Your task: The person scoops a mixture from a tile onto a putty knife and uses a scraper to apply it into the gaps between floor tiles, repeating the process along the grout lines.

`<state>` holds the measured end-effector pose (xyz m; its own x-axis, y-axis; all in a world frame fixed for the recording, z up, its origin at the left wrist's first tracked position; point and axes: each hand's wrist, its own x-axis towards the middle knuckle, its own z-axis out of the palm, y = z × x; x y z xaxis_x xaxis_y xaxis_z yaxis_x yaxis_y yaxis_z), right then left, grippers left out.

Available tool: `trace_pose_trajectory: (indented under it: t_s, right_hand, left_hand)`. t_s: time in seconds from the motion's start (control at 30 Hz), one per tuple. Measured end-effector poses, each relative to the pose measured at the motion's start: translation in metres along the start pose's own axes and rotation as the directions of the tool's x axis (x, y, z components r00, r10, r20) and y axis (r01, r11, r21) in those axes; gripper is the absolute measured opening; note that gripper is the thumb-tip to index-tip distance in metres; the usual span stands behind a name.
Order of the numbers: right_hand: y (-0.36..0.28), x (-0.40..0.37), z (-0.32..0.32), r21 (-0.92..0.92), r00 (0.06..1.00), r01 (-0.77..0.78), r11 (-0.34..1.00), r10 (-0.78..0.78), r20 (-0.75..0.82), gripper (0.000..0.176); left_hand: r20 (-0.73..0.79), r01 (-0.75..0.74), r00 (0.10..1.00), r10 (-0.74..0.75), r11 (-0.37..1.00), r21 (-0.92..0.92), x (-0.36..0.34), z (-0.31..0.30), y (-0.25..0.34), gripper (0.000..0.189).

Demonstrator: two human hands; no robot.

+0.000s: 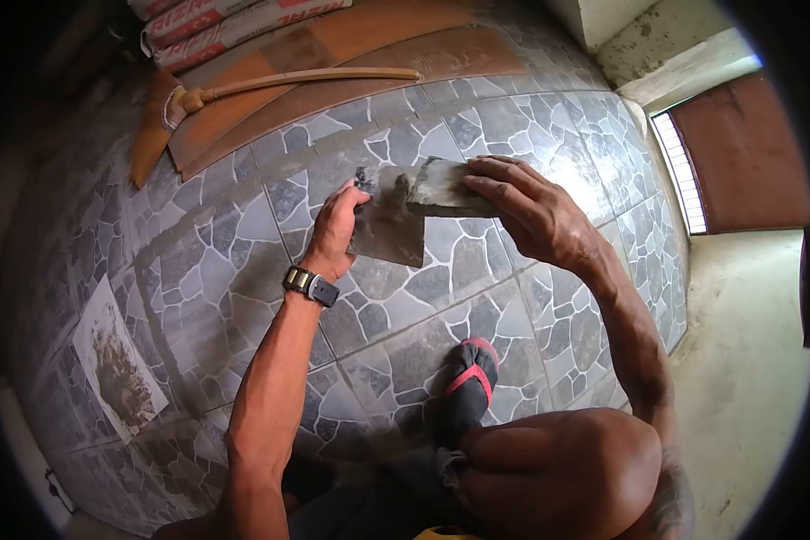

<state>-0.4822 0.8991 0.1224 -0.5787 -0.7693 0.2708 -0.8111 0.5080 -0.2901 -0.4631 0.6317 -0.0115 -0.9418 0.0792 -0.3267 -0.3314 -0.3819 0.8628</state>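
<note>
A thin, flat grey plate (389, 225) smeared with wet grey paste is in my left hand (336, 229), whose fingers are closed on its left edge. My right hand (535, 207) grips a grey rectangular block (454, 187) from its right end, with the fingers over the top. The block's left end is at the plate's upper right part, beside a lump of paste (401, 186). Whether block and plate touch is hard to tell. Both are held above the stone-patterned tile floor (459, 261).
A broom (306, 78) lies on brown boards (351, 99) at the top, near stacked red-and-white sacks (234, 31). A paste-stained white sheet (117, 360) lies at the left. My foot in a red sandal (472, 373) is below my hands. At right stands a wall (738, 360).
</note>
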Motion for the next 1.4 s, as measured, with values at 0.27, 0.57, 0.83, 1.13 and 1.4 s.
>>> trace_pose_trajectory:
  t_s: [0.27, 0.57, 0.83, 1.13, 1.4]
  right_hand:
    - [0.023, -0.018, 0.009, -0.044, 0.99, 0.111, 0.993, -0.107, 0.09, 0.031]
    - [0.065, -0.021, -0.032, 0.275, 0.94, -0.168, 0.947, 0.07, 0.332, 0.021]
    - [0.133, -0.075, 0.0, 0.754, 0.701, -0.657, 0.023, 0.388, 0.599, 0.037]
    - [0.199, -0.071, 0.041, 0.762, 0.674, -0.609, 0.218, 0.649, 0.353, 0.044]
    - [0.306, -0.002, 0.085, -0.253, 0.888, -0.458, 0.852, 0.454, -0.079, 0.018]
  left_hand:
    - [-0.094, 0.196, 0.971, -0.22, 0.956, -0.219, -0.003, 0.045, 0.005, 0.033]
    - [0.031, 0.282, 0.957, -0.289, 0.899, -0.335, 0.017, 0.047, -0.013, 0.021]
    - [-0.029, 0.283, 0.949, -0.314, 0.888, -0.363, 0.018, 0.033, -0.025, 0.02]
    - [-0.075, 0.32, 0.929, -0.362, 0.888, -0.33, 0.025, 0.009, -0.066, 0.022]
    - [-0.14, 0.321, 0.923, -0.358, 0.918, -0.233, 0.012, 0.007, -0.052, 0.04]
